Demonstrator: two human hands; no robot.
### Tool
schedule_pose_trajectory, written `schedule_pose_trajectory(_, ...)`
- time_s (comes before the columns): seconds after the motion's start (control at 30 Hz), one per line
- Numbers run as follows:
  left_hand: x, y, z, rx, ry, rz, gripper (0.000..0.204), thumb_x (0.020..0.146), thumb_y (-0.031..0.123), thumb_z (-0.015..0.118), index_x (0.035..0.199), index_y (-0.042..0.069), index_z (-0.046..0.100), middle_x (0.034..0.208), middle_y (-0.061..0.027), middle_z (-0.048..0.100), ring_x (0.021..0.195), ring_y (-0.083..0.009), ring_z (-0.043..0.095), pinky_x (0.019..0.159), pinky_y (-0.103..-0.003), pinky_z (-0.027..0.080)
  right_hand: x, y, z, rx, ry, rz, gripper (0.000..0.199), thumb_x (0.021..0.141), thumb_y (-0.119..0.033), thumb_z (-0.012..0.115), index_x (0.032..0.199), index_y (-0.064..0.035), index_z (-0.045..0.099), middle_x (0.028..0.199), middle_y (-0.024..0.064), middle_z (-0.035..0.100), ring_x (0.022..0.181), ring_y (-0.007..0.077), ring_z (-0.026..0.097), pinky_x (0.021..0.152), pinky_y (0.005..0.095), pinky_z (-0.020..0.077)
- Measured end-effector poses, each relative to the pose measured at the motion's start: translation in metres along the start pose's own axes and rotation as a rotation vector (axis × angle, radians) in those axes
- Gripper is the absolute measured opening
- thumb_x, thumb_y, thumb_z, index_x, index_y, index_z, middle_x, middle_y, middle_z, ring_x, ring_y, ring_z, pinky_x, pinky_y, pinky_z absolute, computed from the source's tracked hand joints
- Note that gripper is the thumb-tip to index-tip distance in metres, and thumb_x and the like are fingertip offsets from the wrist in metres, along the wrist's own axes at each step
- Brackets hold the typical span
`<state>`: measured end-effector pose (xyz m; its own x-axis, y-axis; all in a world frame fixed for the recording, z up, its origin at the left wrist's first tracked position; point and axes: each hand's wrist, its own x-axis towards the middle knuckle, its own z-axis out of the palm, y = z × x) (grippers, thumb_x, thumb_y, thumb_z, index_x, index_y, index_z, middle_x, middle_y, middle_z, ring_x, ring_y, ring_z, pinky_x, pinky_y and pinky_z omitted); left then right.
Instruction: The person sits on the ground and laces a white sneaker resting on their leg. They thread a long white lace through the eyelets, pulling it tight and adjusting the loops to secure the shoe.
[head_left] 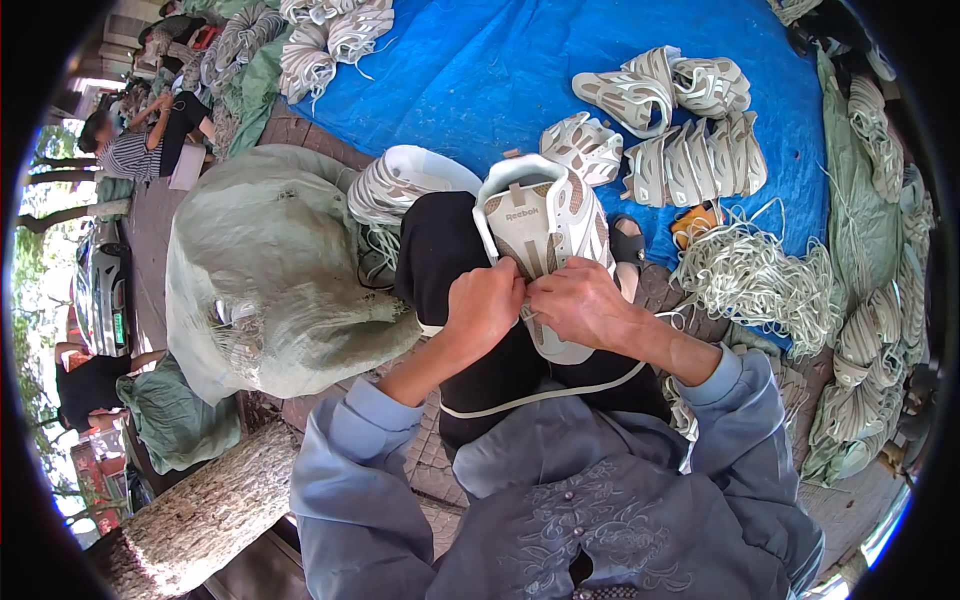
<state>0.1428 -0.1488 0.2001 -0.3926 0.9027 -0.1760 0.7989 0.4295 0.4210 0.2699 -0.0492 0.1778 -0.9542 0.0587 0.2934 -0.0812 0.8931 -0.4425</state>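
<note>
A white and beige sneaker upper rests across my black-trousered lap, its heel opening pointing away from me. My left hand is closed, fingertips pinching the sneaker upper at its lacing area. Close against it, my right hand is also closed in a pinch there, apparently on a shoelace; the fingers hide most of what they grip. The long white shoelace curves loosely over my lap, below both hands.
On the blue tarp ahead lie several sneaker uppers and a heap of white laces. A big pale sack stands at left beside stacked uppers. More bundles line the right. A person sits far left.
</note>
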Motion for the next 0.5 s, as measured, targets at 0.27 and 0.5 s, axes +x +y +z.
schedule_pose_trajectory(0.27, 0.007, 0.001, -0.007, 0.114, -0.033, 0.081, 0.013, 0.072, 0.015, 0.057, 0.067, 0.003, 0.055, 0.055, -0.0171, 0.055, 0.055, -0.0328, 0.058, 0.049, -0.041, 0.045, 0.000, -0.003, 0.004, 0.043, 0.073, -0.016, 0.006, 0.060, -0.014, 0.061, 0.064, -0.0101, 0.060, 0.073, -0.0012, 0.058, 0.064, 0.0140, 0.056, 0.062, 0.0292, 0.0408)
schedule_pose_trajectory(0.5, 0.010, 0.023, -0.023, 0.062, 0.351, 0.322, 0.008, 0.075, 0.005, 0.057, 0.069, 0.005, 0.051, 0.053, -0.0084, 0.051, 0.048, -0.0256, 0.052, 0.048, -0.035, 0.041, 0.002, -0.014, 0.004, 0.054, 0.066, -0.121, 0.004, 0.057, -0.015, 0.057, 0.057, -0.0116, 0.058, 0.060, 0.0027, 0.054, 0.059, 0.0157, 0.055, 0.059, 0.0282, 0.0398)
